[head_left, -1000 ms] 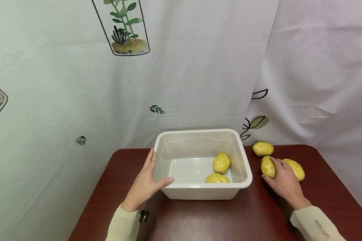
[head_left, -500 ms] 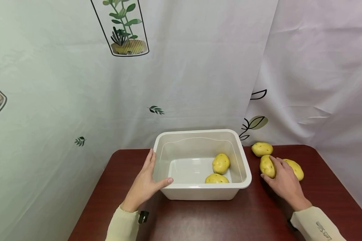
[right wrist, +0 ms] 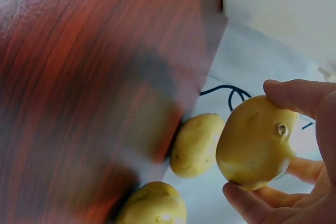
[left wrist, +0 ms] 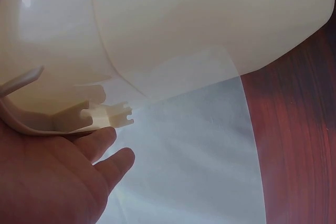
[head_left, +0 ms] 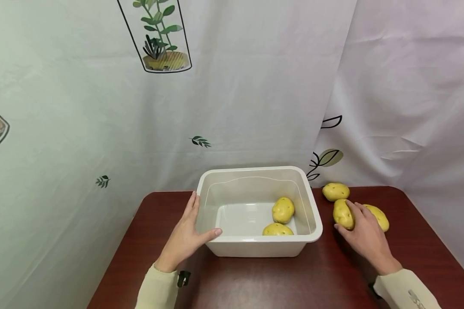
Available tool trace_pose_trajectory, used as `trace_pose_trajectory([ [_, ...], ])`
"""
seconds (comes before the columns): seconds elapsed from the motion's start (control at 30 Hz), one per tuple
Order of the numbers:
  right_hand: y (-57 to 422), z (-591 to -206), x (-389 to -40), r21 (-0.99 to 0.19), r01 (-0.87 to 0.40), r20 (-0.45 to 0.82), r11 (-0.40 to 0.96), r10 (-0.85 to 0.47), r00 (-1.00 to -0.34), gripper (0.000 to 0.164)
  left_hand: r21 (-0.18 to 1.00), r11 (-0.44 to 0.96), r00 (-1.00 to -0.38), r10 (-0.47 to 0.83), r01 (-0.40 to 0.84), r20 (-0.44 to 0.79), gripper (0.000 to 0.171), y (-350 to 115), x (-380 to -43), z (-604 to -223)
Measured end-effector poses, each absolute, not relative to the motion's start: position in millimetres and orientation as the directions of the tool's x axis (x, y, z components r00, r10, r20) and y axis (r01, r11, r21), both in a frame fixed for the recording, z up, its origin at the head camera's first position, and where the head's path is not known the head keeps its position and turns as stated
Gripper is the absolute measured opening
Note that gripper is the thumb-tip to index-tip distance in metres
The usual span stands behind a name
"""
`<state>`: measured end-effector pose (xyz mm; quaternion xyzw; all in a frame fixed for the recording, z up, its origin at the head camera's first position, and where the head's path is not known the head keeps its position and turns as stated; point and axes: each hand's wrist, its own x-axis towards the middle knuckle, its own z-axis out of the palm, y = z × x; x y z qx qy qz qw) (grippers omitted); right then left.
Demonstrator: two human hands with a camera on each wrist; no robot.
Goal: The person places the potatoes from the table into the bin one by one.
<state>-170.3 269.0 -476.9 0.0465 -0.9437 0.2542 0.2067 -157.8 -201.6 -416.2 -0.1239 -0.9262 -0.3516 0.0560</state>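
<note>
A pale plastic tub (head_left: 255,249) stands on the table with two yellow potatoes inside, one potato (head_left: 283,210) against the right wall and another potato (head_left: 277,229) near the front. My left hand (head_left: 183,240) rests on its left front corner, thumb over the rim and fingers along the outside. To the right of the tub, my right hand (head_left: 367,236) grips a potato (right wrist: 257,145) between thumb and fingers. Behind the gripped one lies a potato (head_left: 336,192); another potato (head_left: 378,217) sits just right of the hand, partly covered by it.
The dark red wooden table (head_left: 263,283) ends at the back against a hanging pale cloth (head_left: 255,107) printed with leaves and a plant jar. The tub's back rim comes close to that cloth. Cream sleeves (head_left: 158,287) cover both forearms.
Hardly anything differs. The right hand keeps its grip on the potato with only a slight shift of the wrist, and the left hand stays at the tub's corner.
</note>
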Motion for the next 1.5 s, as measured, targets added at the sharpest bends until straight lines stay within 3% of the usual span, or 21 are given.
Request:
trace_pose_trajectory([
  [1.5,255.9,-444.9,-159.7,-0.426,-0.268,0.524,0.864,-0.005,-0.852,0.079,0.650,0.713,-0.964,0.188,0.265,0.187,0.117,-201.2,-157.2,-415.8],
])
